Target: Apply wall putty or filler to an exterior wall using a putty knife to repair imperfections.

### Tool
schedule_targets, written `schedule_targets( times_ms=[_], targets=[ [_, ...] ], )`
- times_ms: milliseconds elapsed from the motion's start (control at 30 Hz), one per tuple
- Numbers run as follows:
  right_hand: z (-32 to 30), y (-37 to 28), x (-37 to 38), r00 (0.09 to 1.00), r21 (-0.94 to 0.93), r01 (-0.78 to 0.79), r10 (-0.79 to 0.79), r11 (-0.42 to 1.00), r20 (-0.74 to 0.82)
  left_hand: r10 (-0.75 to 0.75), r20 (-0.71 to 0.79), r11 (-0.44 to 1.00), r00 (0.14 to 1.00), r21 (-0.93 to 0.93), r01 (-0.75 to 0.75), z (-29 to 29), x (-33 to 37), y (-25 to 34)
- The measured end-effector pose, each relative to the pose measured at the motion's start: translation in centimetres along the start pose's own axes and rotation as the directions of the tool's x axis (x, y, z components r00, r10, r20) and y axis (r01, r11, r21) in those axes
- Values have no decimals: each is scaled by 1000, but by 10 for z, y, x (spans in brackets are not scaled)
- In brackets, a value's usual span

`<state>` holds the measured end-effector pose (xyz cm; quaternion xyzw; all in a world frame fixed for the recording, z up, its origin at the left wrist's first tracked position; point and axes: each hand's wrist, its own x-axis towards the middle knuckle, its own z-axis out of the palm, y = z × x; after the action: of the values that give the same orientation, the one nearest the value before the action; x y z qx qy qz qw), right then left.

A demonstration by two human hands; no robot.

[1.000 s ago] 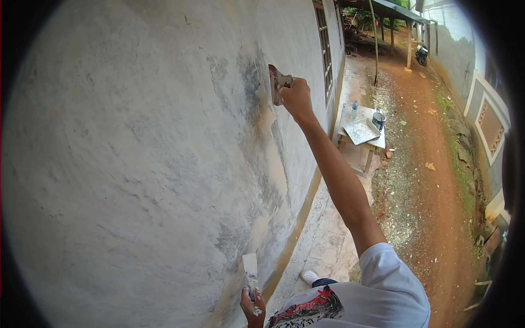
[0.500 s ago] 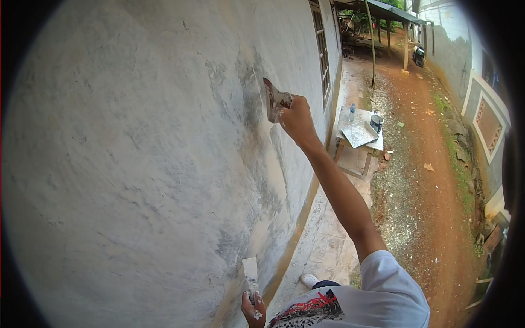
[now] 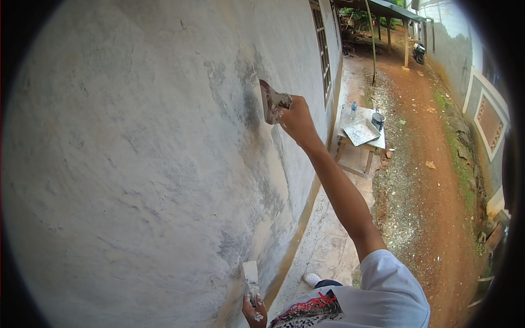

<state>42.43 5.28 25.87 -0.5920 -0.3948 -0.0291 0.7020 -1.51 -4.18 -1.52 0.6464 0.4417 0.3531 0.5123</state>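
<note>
With my arm stretched up and forward, my right hand (image 3: 297, 121) is closed round the handle of a wide putty knife (image 3: 269, 102). Its blade edge lies against the grey plastered wall (image 3: 136, 136), on a darker, patchy strip. Low in the view, my left hand (image 3: 255, 312) grips a second, pale-coated scraper (image 3: 251, 276) by the handle, its blade pointing up close to the wall. White smears of filler mark both tools and my left fingers.
Farther along the wall stands a small wooden table (image 3: 350, 114) with a flat tray (image 3: 361, 132), a bucket (image 3: 377, 120) and a plastic bottle (image 3: 354, 107). A barred window (image 3: 321, 49) is set in the wall. To the right runs a dirt path (image 3: 432, 180), with a parked motorbike (image 3: 419, 53) far off.
The putty knife in my right hand has shifted slightly left on the wall, and its blade has turned a little. My left hand stays almost where it was.
</note>
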Motion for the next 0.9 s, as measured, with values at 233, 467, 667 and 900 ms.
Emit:
schedule_targets(
  times_ms=[233,467,667,900],
  targets=[
    [50,-19,11,960,-465,152,-243,872,-142,-513,7,521,858,-792,318,-14,1,-67],
    [9,-21,-16,987,-42,10,-3,999,160,-196,219,840,956,-465,280,-25,4,-164],
    [33,-25,36,965,-393,75,-165,917,-201,-604,71,371,794,-856,359,0,16,-51],
    [39,-45,-47,983,-187,166,-147,968,111,409,308,68,859,-949,308,-22,0,-122]
  ],
)
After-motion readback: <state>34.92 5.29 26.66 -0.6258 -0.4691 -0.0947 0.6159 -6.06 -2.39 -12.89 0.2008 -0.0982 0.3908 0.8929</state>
